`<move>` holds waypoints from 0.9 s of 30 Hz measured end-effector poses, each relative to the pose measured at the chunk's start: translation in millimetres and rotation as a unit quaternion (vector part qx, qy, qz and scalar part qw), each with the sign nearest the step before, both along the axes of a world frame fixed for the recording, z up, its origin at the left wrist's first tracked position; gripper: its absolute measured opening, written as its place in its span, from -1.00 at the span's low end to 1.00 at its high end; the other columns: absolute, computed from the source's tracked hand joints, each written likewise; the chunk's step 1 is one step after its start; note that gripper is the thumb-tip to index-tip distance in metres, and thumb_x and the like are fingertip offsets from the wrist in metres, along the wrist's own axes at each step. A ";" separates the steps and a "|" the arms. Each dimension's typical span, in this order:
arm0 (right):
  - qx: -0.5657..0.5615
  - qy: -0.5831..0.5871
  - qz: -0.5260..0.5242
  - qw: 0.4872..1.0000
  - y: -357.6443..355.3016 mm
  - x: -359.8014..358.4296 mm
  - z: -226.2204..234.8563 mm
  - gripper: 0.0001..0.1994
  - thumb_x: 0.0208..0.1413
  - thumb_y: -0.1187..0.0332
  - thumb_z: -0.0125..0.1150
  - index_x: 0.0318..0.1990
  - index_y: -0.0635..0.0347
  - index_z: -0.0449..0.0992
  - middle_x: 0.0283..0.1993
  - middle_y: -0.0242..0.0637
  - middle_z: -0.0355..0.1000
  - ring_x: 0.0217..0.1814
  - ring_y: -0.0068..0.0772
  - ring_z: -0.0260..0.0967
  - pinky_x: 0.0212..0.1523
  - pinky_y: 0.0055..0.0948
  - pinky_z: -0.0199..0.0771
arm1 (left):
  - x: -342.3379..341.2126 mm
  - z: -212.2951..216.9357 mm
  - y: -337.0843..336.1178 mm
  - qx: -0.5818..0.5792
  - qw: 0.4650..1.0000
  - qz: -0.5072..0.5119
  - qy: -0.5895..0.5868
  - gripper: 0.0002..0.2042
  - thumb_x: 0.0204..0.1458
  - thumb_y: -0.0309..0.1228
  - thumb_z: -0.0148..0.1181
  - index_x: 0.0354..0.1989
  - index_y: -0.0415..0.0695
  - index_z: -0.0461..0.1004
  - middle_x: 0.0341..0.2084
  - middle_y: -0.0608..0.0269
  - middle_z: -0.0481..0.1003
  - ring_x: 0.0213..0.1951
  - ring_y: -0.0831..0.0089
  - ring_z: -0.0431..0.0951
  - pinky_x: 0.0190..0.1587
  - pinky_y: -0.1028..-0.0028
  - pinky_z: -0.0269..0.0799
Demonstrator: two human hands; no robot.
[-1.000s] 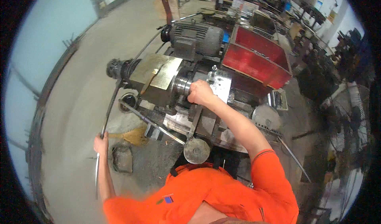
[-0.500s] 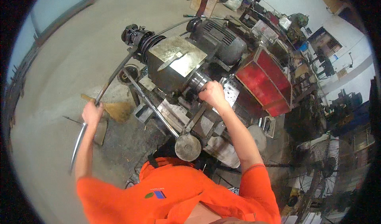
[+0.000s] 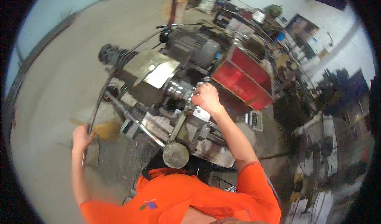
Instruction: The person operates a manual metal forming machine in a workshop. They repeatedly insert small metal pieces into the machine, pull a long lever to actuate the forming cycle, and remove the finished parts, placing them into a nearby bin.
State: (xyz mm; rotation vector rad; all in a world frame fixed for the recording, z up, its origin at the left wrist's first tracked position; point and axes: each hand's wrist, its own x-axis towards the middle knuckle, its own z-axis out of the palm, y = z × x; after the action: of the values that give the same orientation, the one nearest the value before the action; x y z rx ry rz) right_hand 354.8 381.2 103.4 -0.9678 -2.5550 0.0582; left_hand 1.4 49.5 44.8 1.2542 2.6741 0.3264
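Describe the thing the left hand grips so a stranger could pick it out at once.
Start at the big grey metal lathe in the middle of the workshop floor. Off its left end, a long, thin, dark curved metal rod arcs down to the left hand, which is closed around its lower end. Unlike the straight shiny bar along the lathe's front, it bends in a bow.

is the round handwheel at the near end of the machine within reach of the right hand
Probably yes: the right hand rests on the machine just beyond the handwheel, and nothing visible blocks the way back to it.
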 end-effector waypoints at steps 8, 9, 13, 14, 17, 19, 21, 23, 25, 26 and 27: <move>0.116 -0.037 -0.152 0.981 83.6 125.7 65.2 -0.71 -0.43 0.27 0.15 -0.45 0.14 0.61 -0.26 -0.13 0.48 -0.16 -0.06 0.36 -0.08 -0.28 0.41 | -48.9 -59.2 56.9 0.184 0.952 0.033 -0.244 -0.81 -0.14 -0.42 0.21 -0.48 -0.33 0.43 -0.66 0.07 0.45 -0.67 0.36 0.46 -0.55 0.39 0.39; 0.098 -0.007 -0.205 0.974 93.4 143.7 64.0 -0.56 -0.41 0.28 0.18 -0.21 0.10 0.57 -0.01 -0.14 0.36 0.08 -0.07 0.24 0.05 -0.26 0.32 | -48.1 -56.2 63.7 0.189 0.946 0.015 -0.263 -0.81 -0.14 -0.43 0.21 -0.48 -0.33 0.42 -0.69 0.10 0.44 -0.69 0.40 0.45 -0.58 0.41 0.38; 0.063 -0.050 -0.331 0.940 116.6 187.0 28.8 -0.31 -0.32 0.30 0.22 0.15 0.01 0.31 0.20 -0.13 0.19 0.23 -0.09 0.11 0.23 -0.11 0.06 | -58.3 -69.8 58.2 0.225 0.920 0.010 -0.319 -0.82 -0.12 -0.47 0.21 -0.51 -0.35 0.40 -0.75 0.16 0.41 -0.72 0.42 0.43 -0.65 0.46 0.35; 0.084 -0.073 -0.333 0.936 119.4 198.1 12.1 -0.28 -0.31 0.29 0.22 0.19 0.03 0.25 0.23 -0.13 0.16 0.27 -0.10 0.07 0.27 -0.11 -0.01 | -61.0 -71.2 58.3 0.244 0.907 0.012 -0.344 -0.82 -0.12 -0.47 0.21 -0.52 -0.35 0.40 -0.74 0.17 0.41 -0.72 0.43 0.43 -0.65 0.46 0.35; 0.166 -0.102 -0.312 0.930 112.8 197.3 -4.3 -0.20 -0.33 0.29 0.23 0.24 0.11 0.15 0.25 -0.08 0.13 0.33 -0.11 -0.01 0.31 -0.14 -0.09 | -50.6 -61.3 56.2 0.246 0.921 0.027 -0.303 -0.79 -0.10 -0.44 0.23 -0.55 -0.35 0.38 -0.76 0.20 0.37 -0.73 0.44 0.42 -0.69 0.47 0.33; 0.180 -0.064 -0.297 0.936 110.2 199.7 -8.1 -0.24 -0.34 0.28 0.23 0.20 0.08 0.24 0.26 -0.07 0.11 0.35 -0.12 -0.03 0.31 -0.11 -0.08 | -52.9 -61.0 56.3 0.245 0.921 0.017 -0.301 -0.79 -0.09 -0.44 0.23 -0.53 -0.35 0.38 -0.76 0.19 0.38 -0.73 0.44 0.42 -0.69 0.47 0.32; 0.105 -0.060 -0.301 0.946 100.8 204.3 4.5 -0.31 -0.34 0.26 0.23 0.14 0.06 0.32 0.27 -0.05 0.10 0.35 -0.11 -0.02 0.30 -0.11 -0.06 | -48.9 -59.6 57.9 0.242 0.925 0.013 -0.294 -0.78 -0.09 -0.42 0.23 -0.52 -0.36 0.39 -0.76 0.19 0.38 -0.73 0.44 0.41 -0.68 0.47 0.33; 0.055 -0.006 -0.315 0.948 93.8 219.9 0.3 -0.43 -0.34 0.24 0.23 0.01 0.03 0.46 0.28 -0.01 0.08 0.33 -0.07 0.00 0.28 -0.16 0.01 | -50.4 -62.5 67.2 0.229 0.935 -0.010 -0.271 -0.77 -0.09 -0.39 0.23 -0.48 -0.35 0.40 -0.75 0.15 0.39 -0.73 0.42 0.41 -0.66 0.46 0.34; 0.038 0.059 -0.273 0.959 60.1 224.3 3.1 -0.47 -0.36 0.25 0.21 -0.06 0.10 0.49 0.29 -0.04 0.07 0.29 -0.03 0.05 0.23 -0.22 0.13 | -61.9 -72.5 60.8 0.239 0.929 -0.002 -0.282 -0.78 -0.05 -0.36 0.23 -0.45 -0.29 0.41 -0.74 0.26 0.35 -0.72 0.51 0.38 -0.65 0.50 0.35; 0.045 0.078 -0.251 0.964 40.9 230.5 0.1 -0.49 -0.37 0.26 0.20 -0.09 0.12 0.51 0.29 -0.05 0.07 0.27 0.00 0.07 0.20 -0.22 0.17 | -69.3 -78.0 55.4 0.242 0.926 -0.001 -0.288 -0.78 -0.04 -0.34 0.23 -0.44 -0.27 0.41 -0.74 0.32 0.33 -0.71 0.55 0.36 -0.64 0.52 0.35; 0.035 0.100 -0.244 0.964 17.2 240.2 -3.2 -0.50 -0.40 0.29 0.20 -0.12 0.13 0.52 0.27 -0.03 0.09 0.23 0.00 0.13 0.17 -0.22 0.22 | -80.4 -85.9 52.2 0.241 0.912 0.007 -0.330 -0.77 -0.04 -0.33 0.22 -0.45 -0.28 0.42 -0.73 0.22 0.37 -0.68 0.46 0.41 -0.61 0.44 0.36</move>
State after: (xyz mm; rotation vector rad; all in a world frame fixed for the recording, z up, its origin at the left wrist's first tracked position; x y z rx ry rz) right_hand 595.0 398.4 100.2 -1.4521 -2.0610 -0.0696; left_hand -79.0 101.7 -41.1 0.9749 2.0641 1.2268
